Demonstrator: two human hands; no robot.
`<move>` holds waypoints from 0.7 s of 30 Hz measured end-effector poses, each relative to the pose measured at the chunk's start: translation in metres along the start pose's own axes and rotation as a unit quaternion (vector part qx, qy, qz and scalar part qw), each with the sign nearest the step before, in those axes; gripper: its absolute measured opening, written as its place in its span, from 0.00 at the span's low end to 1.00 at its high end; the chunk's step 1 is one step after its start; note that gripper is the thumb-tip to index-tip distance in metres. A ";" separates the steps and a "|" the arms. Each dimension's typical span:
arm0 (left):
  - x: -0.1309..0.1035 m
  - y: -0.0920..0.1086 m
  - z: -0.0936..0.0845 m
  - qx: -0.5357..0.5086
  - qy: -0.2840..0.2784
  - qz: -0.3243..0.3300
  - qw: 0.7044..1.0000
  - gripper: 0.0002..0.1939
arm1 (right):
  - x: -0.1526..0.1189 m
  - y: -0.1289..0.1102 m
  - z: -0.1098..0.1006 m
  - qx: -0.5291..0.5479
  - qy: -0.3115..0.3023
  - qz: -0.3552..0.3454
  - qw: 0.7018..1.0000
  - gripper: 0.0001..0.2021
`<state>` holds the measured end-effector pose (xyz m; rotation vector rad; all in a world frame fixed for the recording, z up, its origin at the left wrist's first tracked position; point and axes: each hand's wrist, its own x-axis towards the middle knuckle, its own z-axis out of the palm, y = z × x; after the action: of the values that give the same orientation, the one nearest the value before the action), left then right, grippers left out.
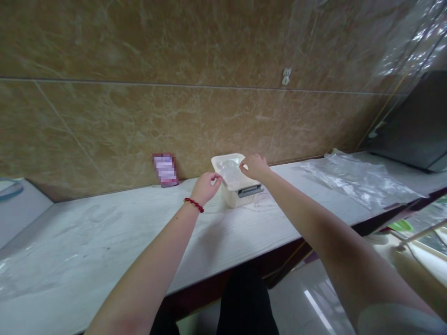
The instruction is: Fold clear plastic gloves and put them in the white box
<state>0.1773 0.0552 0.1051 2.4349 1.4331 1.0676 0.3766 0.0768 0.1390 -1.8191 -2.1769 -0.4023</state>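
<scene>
A small white plastic box [233, 197] with a ribbed body and a grey latch [250, 190] stands on the counter in front of me. Clear, shiny plastic film [229, 170] lies over its top. At the box's left edge, my left hand [205, 187] is closed in a pinch on the film, a red bead bracelet [194, 204] round its wrist. My right hand [256, 167] reaches over the right side of the box, thumb and finger pinched at the film's other edge. The fingertips hide the exact grip.
The white counter [223, 237] runs along a brown tiled wall [195, 121]. A blurred, pink-edged packet or phone [165, 170] leans there. Clear plastic bags [359, 177] lie to the right, before a dark appliance [412, 125]. A white bin [24, 209] sits far left.
</scene>
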 end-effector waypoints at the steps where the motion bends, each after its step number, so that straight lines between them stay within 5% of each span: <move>1: -0.005 -0.002 -0.002 -0.008 0.002 -0.007 1.000 0.12 | -0.001 -0.007 -0.002 0.006 0.001 -0.003 1.000 0.12; 10: -0.047 -0.030 -0.023 -0.048 -0.010 -0.044 0.998 0.11 | -0.015 -0.083 -0.013 0.043 0.009 -0.078 0.996 0.13; 21: -0.105 -0.071 -0.043 -0.090 -0.020 -0.090 0.992 0.15 | -0.037 -0.171 0.027 0.159 0.005 -0.177 0.971 0.11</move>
<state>0.0677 -0.0006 0.0526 2.1460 1.4433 1.0508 0.2137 0.0243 0.0938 -1.2630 -2.3978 -0.1175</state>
